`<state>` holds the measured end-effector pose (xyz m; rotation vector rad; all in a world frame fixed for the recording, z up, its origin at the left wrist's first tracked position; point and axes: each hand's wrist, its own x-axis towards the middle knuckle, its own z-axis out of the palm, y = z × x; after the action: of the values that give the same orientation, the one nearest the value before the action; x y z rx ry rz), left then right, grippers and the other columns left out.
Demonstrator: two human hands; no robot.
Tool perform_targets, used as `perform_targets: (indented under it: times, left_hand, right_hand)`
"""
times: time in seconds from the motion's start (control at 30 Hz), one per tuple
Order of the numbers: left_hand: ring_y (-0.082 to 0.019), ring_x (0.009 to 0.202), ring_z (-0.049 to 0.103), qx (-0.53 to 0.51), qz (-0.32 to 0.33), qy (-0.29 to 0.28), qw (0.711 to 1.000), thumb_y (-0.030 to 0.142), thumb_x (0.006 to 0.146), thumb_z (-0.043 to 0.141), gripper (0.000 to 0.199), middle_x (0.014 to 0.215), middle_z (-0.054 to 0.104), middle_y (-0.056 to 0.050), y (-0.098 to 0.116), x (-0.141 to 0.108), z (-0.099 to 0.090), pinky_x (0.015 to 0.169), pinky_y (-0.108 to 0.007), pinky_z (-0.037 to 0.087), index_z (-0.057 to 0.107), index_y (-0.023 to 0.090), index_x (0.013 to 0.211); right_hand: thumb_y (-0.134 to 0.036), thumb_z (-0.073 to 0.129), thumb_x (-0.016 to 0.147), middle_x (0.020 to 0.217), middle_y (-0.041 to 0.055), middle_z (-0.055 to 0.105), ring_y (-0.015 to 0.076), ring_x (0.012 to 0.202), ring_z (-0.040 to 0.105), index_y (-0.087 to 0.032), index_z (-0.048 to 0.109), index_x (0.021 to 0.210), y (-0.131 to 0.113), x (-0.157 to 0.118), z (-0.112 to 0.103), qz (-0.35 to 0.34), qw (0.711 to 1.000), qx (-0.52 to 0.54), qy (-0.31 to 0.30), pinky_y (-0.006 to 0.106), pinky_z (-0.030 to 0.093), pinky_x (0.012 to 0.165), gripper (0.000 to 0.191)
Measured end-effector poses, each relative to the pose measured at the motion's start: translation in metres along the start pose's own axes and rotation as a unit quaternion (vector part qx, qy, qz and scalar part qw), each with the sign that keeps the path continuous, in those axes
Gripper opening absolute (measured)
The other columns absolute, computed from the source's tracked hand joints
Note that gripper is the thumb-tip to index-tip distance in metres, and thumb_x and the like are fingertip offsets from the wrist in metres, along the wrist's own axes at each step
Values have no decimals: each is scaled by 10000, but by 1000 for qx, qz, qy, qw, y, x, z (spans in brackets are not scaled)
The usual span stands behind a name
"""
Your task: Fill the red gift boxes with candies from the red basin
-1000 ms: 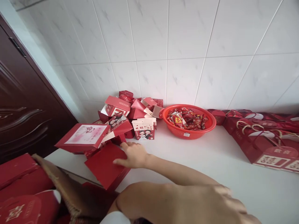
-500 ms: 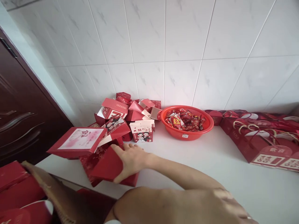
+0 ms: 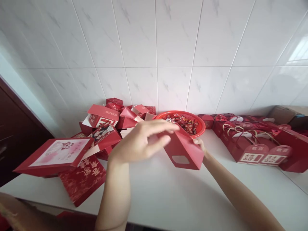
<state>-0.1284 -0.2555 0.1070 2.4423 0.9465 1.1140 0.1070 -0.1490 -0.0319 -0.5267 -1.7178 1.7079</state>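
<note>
Holding red box (image 3: pixel 185 149) over white tabletop (image 3: pixel 156 195): right hand (image 3: pixel 200 144); left hand (image 3: pixel 139 141) alongside, grip unclear; tiled wall (image 3: pixel 174 38) behind.

Nr the bench's (image 3: pixel 154 199) R end, the front carry boxes (image 3: pixel 250 149) each show a wht panel (image 3: pixel 250 158) w/ what looks like a dbl-happiness sign (囍), plus small chars on the rounded tab above, too blurred to be sure of. By the L front edge, a flat red box (image 3: pixel 84 181) has lg gold Chinese chars, angled, not fully legible; on the pink-panelled box (image 3: pixel 57 155) at the L end, the lettering's too sm. to read.
</note>
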Motion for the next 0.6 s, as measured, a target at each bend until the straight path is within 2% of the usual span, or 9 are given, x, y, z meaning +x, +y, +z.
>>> perform_targets:
  times: [0.07,0.13,0.23,0.37,0.47,0.53,0.6]
  left_hand:
    - [-282,1110,694,-17,-62,23,998,397,899,632,360,1184,747,-74,-30,9,-5,968,-408,576,725,226,1203]
    - [-280,1112,688,-24,-101,10,995,416,845,684,427,1245,729,-78,-56,18,-1,973,-409,572,709,223,1225]
    - [-278,1081,692,-38,-105,-23,994,442,837,690,412,1195,748,-82,-81,29,10,942,-395,571,733,207,1173]
    - [-243,912,699,4,-98,-14,995,463,912,577,349,975,780,-71,-88,35,19,819,-341,558,774,179,967]
    - [-227,870,686,25,-85,-2,996,438,921,552,345,928,777,-64,-87,37,21,766,-307,535,771,170,923]
    - [-217,856,685,28,-84,3,996,416,922,552,330,921,778,-58,-87,38,23,767,-296,527,768,167,922]
    - [-209,832,684,38,-87,6,995,404,926,552,318,910,778,-50,-87,40,27,775,-295,525,766,169,931]
  right_hand:
    - [-711,491,689,1244,153,656,317,1066,652,-176,507,1338,8,-5,-5,-8,995,98,14,470,514,942,841]
    - [-696,524,663,1241,148,653,309,1055,641,-180,511,1334,13,-6,-5,-22,985,167,21,463,510,945,846]
    - [-699,524,644,1236,144,658,310,1044,640,-188,504,1344,19,-3,-6,-16,981,190,22,460,511,932,866]
    - [-635,590,610,1124,130,701,312,992,666,-188,577,1210,20,0,-15,36,986,160,4,457,515,904,748]
    - [-579,716,586,1107,118,709,306,1019,670,-212,624,1111,5,4,-22,21,995,97,-14,447,507,928,648]
    - [-619,734,657,1080,107,711,285,1023,671,-218,647,1070,-10,7,-22,-7,998,57,13,438,509,933,583]
    - [-632,720,747,1011,90,712,253,976,676,-206,673,989,-26,9,-18,-33,997,8,64,412,521,920,492]
